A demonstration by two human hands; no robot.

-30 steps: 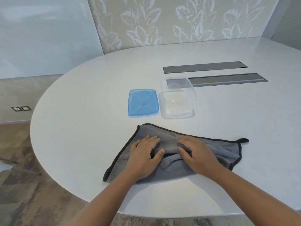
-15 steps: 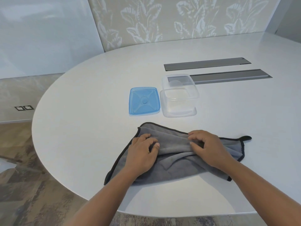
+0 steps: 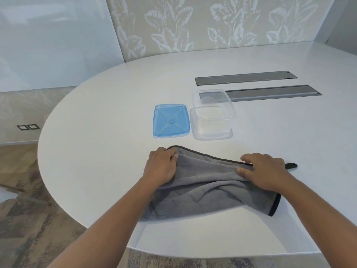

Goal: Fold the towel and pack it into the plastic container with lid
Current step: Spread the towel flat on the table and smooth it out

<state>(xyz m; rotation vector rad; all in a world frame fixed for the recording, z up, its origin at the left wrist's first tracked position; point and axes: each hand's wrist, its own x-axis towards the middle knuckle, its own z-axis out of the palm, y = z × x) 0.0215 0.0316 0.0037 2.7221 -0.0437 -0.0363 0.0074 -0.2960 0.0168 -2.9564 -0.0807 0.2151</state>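
From the head camera, a grey towel (image 3: 208,182) with black edging lies rumpled on the near part of a white oval table (image 3: 96,132), its near edge reaching close to the table's rim. The left hand (image 3: 161,167) sits at the towel's far-left corner, fingers curled over the hem and thumb pressed against the cloth, so it grips that corner. The right hand (image 3: 264,174) lies on the towel's right side, its fingers bent over the black-trimmed far edge and the thumb tucked into a fold below them, pinching the fabric. Between the two hands the far edge runs in a fairly straight line, while the cloth nearer the person bunches in soft creases. A small black hanging loop (image 3: 291,165) sticks out on the tabletop just beyond the right hand.

Farther back, apart from the towel, stands a clear plastic container (image 3: 212,115), open and holding nothing. Its blue lid (image 3: 171,120) lies flat on the table just beside the container's left side. Two grey metal cable flaps (image 3: 245,78) are set in the tabletop behind them; the container overlaps the end of the nearer one.
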